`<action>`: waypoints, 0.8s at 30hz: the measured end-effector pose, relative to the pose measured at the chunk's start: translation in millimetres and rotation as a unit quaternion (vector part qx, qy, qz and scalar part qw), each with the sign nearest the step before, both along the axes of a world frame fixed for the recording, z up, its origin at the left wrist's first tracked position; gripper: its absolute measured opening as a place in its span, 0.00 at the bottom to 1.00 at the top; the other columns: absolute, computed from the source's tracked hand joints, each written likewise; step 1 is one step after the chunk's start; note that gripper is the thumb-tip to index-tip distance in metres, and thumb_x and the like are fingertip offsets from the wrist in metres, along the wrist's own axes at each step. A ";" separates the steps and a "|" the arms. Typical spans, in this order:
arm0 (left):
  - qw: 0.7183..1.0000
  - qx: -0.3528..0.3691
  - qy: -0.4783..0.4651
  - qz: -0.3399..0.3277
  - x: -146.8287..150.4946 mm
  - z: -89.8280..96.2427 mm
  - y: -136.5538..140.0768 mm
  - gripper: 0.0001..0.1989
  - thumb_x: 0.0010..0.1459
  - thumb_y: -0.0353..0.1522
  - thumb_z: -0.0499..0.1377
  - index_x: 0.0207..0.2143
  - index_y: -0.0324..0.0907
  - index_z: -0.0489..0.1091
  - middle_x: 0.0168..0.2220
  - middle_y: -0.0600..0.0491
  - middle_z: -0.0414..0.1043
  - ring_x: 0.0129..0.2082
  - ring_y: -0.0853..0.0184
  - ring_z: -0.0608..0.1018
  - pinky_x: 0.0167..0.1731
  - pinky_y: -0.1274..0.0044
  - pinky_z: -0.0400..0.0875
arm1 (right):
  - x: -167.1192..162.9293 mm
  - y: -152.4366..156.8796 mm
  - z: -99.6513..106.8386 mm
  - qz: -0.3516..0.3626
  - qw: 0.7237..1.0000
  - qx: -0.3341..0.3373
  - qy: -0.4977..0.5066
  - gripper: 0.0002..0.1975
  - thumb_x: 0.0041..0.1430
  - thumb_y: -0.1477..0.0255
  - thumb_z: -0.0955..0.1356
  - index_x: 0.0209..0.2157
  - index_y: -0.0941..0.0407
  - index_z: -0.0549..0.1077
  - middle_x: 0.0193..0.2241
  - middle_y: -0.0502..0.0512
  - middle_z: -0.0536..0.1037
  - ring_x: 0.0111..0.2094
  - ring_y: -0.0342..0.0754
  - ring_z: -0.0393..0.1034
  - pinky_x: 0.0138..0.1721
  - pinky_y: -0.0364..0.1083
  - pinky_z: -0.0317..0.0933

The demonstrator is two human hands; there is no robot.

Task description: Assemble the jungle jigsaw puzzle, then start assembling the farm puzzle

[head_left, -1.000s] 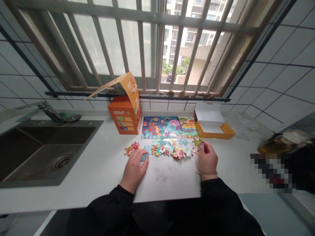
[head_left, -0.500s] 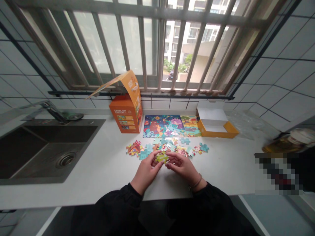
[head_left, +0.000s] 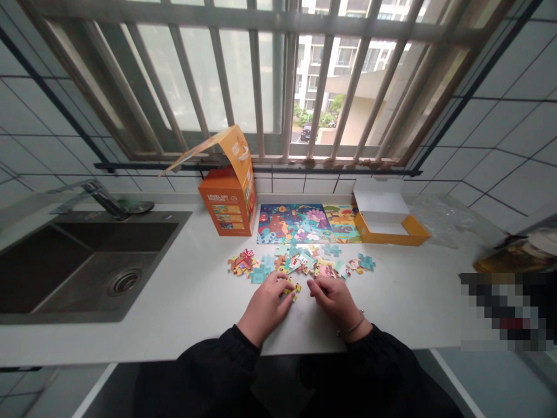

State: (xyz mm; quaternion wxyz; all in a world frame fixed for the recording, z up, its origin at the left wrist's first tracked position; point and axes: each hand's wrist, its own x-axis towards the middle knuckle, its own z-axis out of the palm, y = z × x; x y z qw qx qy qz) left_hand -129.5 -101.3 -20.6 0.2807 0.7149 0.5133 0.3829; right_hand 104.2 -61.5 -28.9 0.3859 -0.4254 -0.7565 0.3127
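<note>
My left hand (head_left: 267, 305) has its fingers and thumb closed around a yellow-green jigsaw piece (head_left: 296, 290), low over the counter; part of the piece is hidden behind the fingers. To the right of it, my right hand (head_left: 337, 299) is curled in, thumb against the fingers, apart from the piece. Whether anything small sits in that grip is hidden. Just beyond both hands lie loose jigsaw pieces in a spread: light blue pieces (head_left: 261, 271), a reddish-brown heap (head_left: 242, 264) at the left, and a teal piece (head_left: 366, 261) at the right end.
Behind the pieces lies a colourful puzzle picture (head_left: 291, 223). An orange puzzle box (head_left: 227, 206) with a raised lid stands left of it, an opened yellow box (head_left: 394, 237) right. A sink (head_left: 183, 232) is at the left; clear plastic wrap (head_left: 448, 220) lies at the right.
My right hand has come away from the yellow-green piece, moved slightly right and curled closed. My left hand has brought the piece a little lower. The camera view has shifted slightly.
</note>
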 end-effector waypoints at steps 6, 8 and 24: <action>0.976 0.129 0.147 0.092 -15.1 -6.3 8.3 0.11 0.67 0.27 0.60 0.48 0.48 0.78 0.60 0.45 0.73 0.62 0.55 0.77 0.64 0.61 0.75 | -3.5 1.4 1.0 -0.051 0.993 0.097 -0.044 0.21 0.74 0.60 0.68 0.25 0.51 0.70 0.24 0.52 0.72 0.30 0.50 0.67 0.45 0.51 0.65; 0.962 0.129 0.174 0.166 -32.7 -5.5 16.1 0.11 0.68 0.27 0.59 0.50 0.46 0.77 0.59 0.43 0.74 0.63 0.52 0.76 0.67 0.58 0.71 | -7.6 0.3 1.9 -0.024 0.987 0.143 -0.075 0.14 0.74 0.64 0.69 0.31 0.51 0.75 0.30 0.55 0.78 0.38 0.53 0.71 0.52 0.54 0.65; 0.935 0.080 0.163 0.306 -99.1 -1.1 26.1 0.18 0.64 0.42 0.67 0.51 0.44 0.76 0.49 0.45 0.82 0.51 0.50 0.80 0.54 0.61 0.75 | -28.5 -19.0 -7.2 0.139 0.956 0.199 -0.167 0.07 0.74 0.75 0.66 0.45 0.52 0.78 0.48 0.58 0.83 0.46 0.52 0.76 0.48 0.51 0.69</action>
